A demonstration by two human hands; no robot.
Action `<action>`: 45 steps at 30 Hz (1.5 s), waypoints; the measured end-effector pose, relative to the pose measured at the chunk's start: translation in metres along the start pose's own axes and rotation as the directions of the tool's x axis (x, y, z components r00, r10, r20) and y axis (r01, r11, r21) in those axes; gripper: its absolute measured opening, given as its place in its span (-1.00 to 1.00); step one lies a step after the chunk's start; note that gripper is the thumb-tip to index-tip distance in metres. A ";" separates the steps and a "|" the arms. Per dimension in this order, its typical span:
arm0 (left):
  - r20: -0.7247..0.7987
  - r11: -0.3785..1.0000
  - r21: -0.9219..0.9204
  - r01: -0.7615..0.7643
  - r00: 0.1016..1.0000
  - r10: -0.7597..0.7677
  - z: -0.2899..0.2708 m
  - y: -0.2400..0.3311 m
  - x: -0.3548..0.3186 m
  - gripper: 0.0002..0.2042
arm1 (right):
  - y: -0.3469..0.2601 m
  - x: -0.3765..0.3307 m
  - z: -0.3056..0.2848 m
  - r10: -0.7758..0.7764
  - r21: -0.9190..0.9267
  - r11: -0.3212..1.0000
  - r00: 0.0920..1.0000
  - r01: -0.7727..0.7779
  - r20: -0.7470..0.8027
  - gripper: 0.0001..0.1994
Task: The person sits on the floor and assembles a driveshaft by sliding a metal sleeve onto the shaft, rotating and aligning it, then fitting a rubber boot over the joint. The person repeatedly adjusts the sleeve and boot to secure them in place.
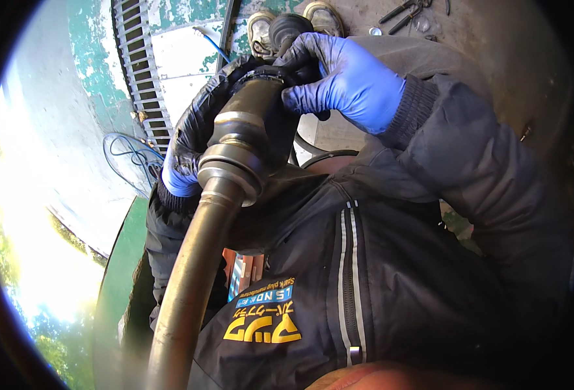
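A long metal drive shaft [189,279] runs from the lower edge up between my hands, with a stepped, ringed section midway. My left hand [196,133], in a blue glove blackened with grease, curls around the far side of the shaft's upper part. From the right, my right hand [348,84] in a matching glove pinches at the dark, greasy rim [261,73] there, thumb and fingers closed. Whether that rim is a rubber boot or a clamp I cannot make out. Beyond the hands shows a black rounded end piece [289,29], between the shoes.
Two worn shoes [326,18] stand at the top. Pliers [404,18] and small parts lie on the floor at upper right. A metal floor grate [140,65] runs along the left, near a coiled blue cable [131,156]. A green panel [123,240] rises at lower left.
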State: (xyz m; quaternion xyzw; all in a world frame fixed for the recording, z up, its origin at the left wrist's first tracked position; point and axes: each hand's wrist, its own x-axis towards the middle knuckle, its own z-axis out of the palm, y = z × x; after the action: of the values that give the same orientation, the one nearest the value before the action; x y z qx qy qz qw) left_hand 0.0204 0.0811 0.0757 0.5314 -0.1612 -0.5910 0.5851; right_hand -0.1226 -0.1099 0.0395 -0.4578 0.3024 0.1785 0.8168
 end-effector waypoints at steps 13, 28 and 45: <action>0.144 0.984 0.156 0.084 0.984 -0.106 -0.011 0.014 0.010 0.27 | 0.004 -0.004 -0.007 -0.121 0.064 0.991 0.991 0.117 0.065 -0.58; 0.312 0.932 0.356 -0.072 0.949 -0.046 -0.027 0.025 0.006 0.16 | 0.006 0.000 -0.004 0.042 0.239 0.968 0.991 -0.071 0.126 -0.51; 0.329 0.923 0.299 -0.243 0.934 0.140 -0.021 0.014 0.008 -0.39 | 0.006 -0.010 0.001 -0.047 0.334 0.943 0.996 0.017 0.082 -0.57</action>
State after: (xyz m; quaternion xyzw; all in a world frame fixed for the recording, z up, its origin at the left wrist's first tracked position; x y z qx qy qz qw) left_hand 0.0472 0.0797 0.0753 0.5082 -0.3980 -0.5683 0.5103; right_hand -0.1327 -0.1059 0.0427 -0.3100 0.2841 0.1315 0.8977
